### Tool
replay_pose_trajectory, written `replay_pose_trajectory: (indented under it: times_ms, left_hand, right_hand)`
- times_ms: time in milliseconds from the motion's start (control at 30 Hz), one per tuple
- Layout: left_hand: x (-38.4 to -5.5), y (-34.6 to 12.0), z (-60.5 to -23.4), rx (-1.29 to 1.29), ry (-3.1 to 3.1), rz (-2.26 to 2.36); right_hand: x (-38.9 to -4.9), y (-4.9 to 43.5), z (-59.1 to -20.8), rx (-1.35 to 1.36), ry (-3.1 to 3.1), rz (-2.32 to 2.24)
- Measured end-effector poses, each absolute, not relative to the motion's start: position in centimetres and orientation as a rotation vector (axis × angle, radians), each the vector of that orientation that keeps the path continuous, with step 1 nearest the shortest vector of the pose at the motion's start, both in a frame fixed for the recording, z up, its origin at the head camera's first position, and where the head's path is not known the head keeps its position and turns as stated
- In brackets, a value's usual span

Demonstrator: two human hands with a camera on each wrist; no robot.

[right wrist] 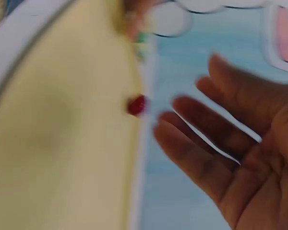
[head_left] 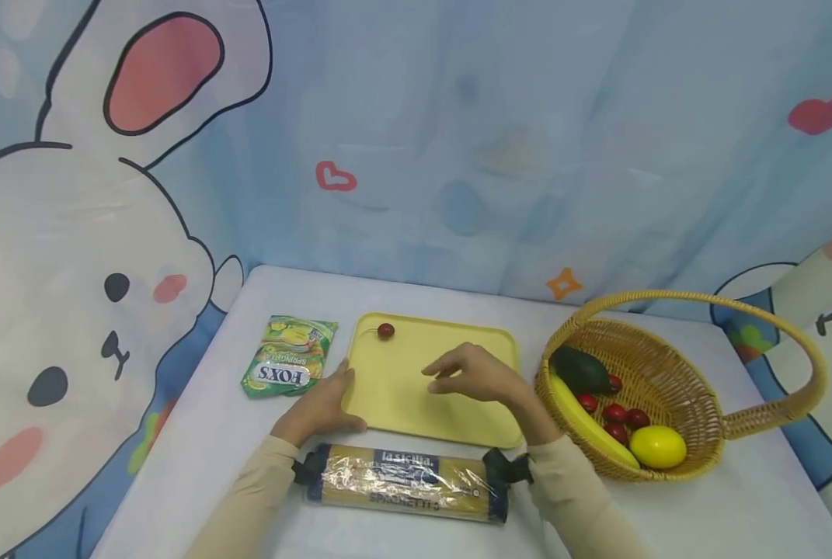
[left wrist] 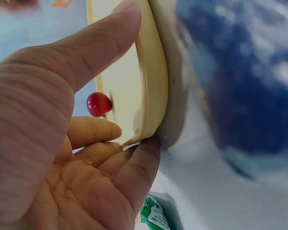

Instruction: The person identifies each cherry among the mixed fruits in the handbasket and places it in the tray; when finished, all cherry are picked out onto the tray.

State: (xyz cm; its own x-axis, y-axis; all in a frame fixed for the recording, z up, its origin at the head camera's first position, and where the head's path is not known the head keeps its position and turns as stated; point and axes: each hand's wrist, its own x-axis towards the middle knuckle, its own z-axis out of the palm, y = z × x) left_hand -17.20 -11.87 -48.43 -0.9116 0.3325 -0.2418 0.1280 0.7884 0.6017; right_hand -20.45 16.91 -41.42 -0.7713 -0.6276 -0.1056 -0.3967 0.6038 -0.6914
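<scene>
A yellow tray [head_left: 422, 388] lies on the table with one dark red cherry [head_left: 385, 331] near its far left corner. My left hand [head_left: 323, 402] holds the tray by its near left corner. In the left wrist view the thumb [left wrist: 93, 45] lies along the rim and the other fingers bend against the side. Over the right half of the tray hovers my right hand [head_left: 482, 374], fingers loosely bent, nothing between them. The right wrist view shows that hand [right wrist: 230, 139] with its fingers spread apart and the cherry [right wrist: 137, 105] beyond their tips.
A wicker basket [head_left: 667, 365] at the right contains a banana [head_left: 590, 423], a lemon [head_left: 658, 447], a dark green avocado-like fruit [head_left: 580, 370] and several cherries. Its tall handle arches rightward. A spaghetti pack [head_left: 409, 481] lies in front of the tray, a green FOX'S bag [head_left: 288, 355] to its left.
</scene>
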Motion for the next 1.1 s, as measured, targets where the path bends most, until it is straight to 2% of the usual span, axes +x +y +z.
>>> replay_pose_trajectory:
  times_ms: [200, 300, 433, 600, 733, 867, 1100]
  left_hand:
    - [-17.1, -12.5, -48.1, 0.356, 2.657, 0.871]
    - [-17.0, -12.6, -48.2, 0.361, 2.653, 0.875]
    - [-16.9, -12.7, -48.4, 0.355, 2.648, 0.874]
    - [-16.9, -12.4, -48.5, 0.346, 2.643, 0.89]
    - [-16.9, -12.2, -48.5, 0.344, 2.646, 0.884]
    - [-16.9, -12.3, -48.5, 0.345, 2.647, 0.876]
    - [-16.8, -12.0, -48.4, 0.362, 2.636, 0.876]
  right_hand:
    - [-16.8, 25.5, -36.2, -0.917, 2.426, -1.057]
    - [-16.1, 29.3, -35.0, -0.794, 2.543, -1.159]
    - [-16.1, 33.2, -34.5, -0.446, 2.746, -1.212]
    - [-17.3, 36.8, -35.4, 0.028, 2.84, -1.19]
    - [-18.5, 38.8, -37.2, 0.298, 2.777, -1.196]
    - [-19.8, 40.8, -39.8, 0.399, 2.702, -1.159]
    - [-20.3, 43.2, -43.4, 0.355, 2.623, -0.898]
